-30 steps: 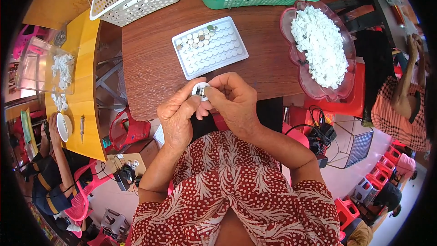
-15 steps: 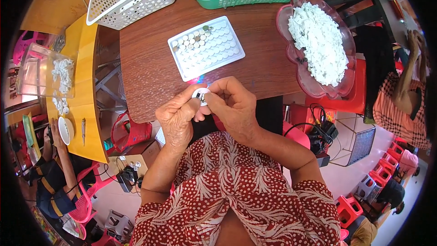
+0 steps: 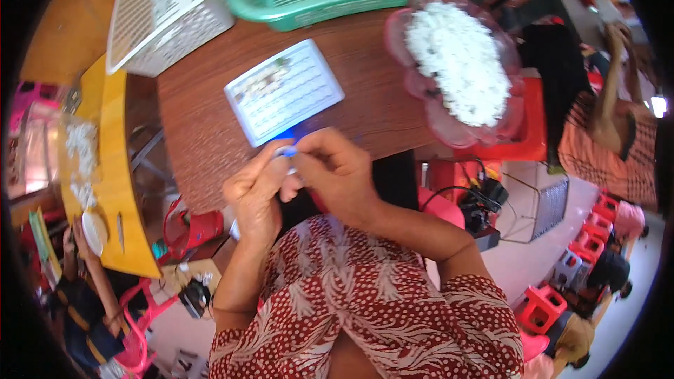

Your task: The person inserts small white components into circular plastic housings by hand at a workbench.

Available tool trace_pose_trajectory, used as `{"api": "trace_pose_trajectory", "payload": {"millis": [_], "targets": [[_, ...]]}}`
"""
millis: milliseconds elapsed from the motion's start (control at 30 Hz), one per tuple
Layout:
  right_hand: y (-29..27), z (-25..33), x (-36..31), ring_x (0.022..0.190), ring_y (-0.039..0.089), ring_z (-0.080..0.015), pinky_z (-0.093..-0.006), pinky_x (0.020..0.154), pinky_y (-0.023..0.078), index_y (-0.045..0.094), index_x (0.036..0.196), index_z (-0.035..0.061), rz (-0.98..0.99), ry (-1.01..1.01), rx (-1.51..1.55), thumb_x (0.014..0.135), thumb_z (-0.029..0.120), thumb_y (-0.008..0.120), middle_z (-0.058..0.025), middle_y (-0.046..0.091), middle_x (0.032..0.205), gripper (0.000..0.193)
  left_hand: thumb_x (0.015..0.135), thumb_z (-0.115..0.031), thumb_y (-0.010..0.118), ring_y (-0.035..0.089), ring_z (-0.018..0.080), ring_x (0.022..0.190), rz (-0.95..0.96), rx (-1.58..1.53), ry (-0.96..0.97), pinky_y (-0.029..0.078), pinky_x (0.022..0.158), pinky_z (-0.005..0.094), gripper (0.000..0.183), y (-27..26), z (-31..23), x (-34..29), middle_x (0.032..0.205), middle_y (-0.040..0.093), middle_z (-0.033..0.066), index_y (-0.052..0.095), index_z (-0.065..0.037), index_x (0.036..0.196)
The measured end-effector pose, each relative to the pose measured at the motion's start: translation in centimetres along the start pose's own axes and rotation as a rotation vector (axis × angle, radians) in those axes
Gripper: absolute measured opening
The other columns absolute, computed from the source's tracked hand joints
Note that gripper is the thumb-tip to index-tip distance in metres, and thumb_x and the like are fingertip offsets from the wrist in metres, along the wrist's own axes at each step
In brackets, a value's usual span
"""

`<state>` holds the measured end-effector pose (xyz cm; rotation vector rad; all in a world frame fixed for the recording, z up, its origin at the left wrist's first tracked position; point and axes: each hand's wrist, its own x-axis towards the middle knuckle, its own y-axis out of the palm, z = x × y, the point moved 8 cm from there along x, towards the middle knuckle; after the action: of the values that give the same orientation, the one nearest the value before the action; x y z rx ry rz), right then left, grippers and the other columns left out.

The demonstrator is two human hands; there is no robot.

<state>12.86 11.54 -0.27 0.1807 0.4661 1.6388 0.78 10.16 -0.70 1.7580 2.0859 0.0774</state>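
Between both hands, at the table's near edge, is a small round white plastic piece point(image 3: 286, 151) with a blue glow on it. My left hand point(image 3: 254, 193) pinches it between thumb and fingers. Bent over its other side, my right hand point(image 3: 342, 181) has thumb and fingertips pressed against it; they hide much of the piece. Just beyond lies a shallow white tray point(image 3: 310, 95) with rows of round pockets. Small button cells point(image 3: 263, 81) fill part of its far left side, though they are blurred.
Behind the tray stand a white perforated basket point(image 3: 179, 52) and a green basket point(image 3: 337, 10) of clear-white parts. A pink scalloped dish point(image 3: 516, 109) heaped with white pieces sits right. A co-worker's hand point(image 3: 83, 238) is by the yellow table point(image 3: 133, 231); another person point(image 3: 607, 140) sits far right.
My view has shifted, so the table and baskets sit further left and lower. The piece in my hands, white with dark parts before, now glows blue. Both hands keep their pinch.
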Motion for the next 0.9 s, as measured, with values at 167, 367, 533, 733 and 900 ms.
{"api": "trace_pose_trajectory", "payload": {"millis": [167, 367, 533, 733, 900], "targets": [[0.1, 1.0, -0.7, 0.065, 0.056, -0.0088, -0.0235, 0.058, 0.046, 0.054, 0.089, 0.0005, 0.087, -0.175, -0.252, 0.087, 0.001, 0.056, -0.0043, 0.056, 0.074, 0.003, 0.084, -0.007, 0.064, 0.053, 0.0079, 0.050, -0.109, 0.115, 0.032, 0.037, 0.042, 0.0171, 0.022, -0.7, -0.6, -0.5, 0.073, 0.064, 0.0089, 0.064, 0.009, 0.100], [-3.1, 9.4, -3.2, 0.070, 0.060, -0.0229, -0.0302, 0.058, 0.045, 0.059, 0.093, 0.0021, 0.015, -0.606, -0.810, 0.082, 0.002, 0.060, -0.0113, 0.058, 0.078, 0.011, 0.080, -0.012, 0.069, 0.051, 0.0069, 0.047, -0.039, 0.148, 0.108, 0.032, 0.041, 0.0164, 0.027, -0.6, -1.4, 0.1, 0.072, 0.065, 0.0095, 0.066, 0.009, 0.096], [-12.4, 17.1, -2.9, 0.072, 0.059, -0.0140, -0.0270, 0.061, 0.045, 0.061, 0.089, -0.0022, -0.363, -0.645, -1.195, 0.080, 0.000, 0.062, -0.0082, 0.060, 0.075, 0.009, 0.079, -0.013, 0.069, 0.049, 0.0056, 0.044, -0.057, 0.236, 0.130, 0.031, 0.041, 0.0156, 0.027, -0.9, -1.6, -0.2, 0.064, 0.063, 0.0068, 0.067, 0.007, 0.096], [-19.1, 18.2, -0.2, 0.075, 0.060, -0.0297, -0.0358, 0.066, 0.047, 0.066, 0.088, 0.0023, -0.350, -0.406, -1.313, 0.074, 0.002, 0.062, -0.0149, 0.060, 0.079, 0.014, 0.081, -0.010, 0.067, 0.052, 0.0062, 0.050, -0.001, 0.227, 0.119, 0.034, 0.044, 0.0159, 0.025, 0.3, -1.0, 0.0, 0.070, 0.063, 0.0068, 0.066, 0.007, 0.100], [-18.1, 15.8, 1.6, 0.071, 0.055, -0.0296, -0.0387, 0.062, 0.044, 0.066, 0.084, 0.0080, -0.091, -0.579, -1.688, 0.066, 0.001, 0.067, -0.0099, 0.052, 0.070, 0.019, 0.082, -0.004, 0.066, 0.055, 0.0059, 0.056, 0.023, 0.283, 0.103, 0.039, 0.047, 0.0147, 0.030, 1.2, -1.0, -0.4, 0.076, 0.063, 0.0056, 0.062, 0.004, 0.110]]}}
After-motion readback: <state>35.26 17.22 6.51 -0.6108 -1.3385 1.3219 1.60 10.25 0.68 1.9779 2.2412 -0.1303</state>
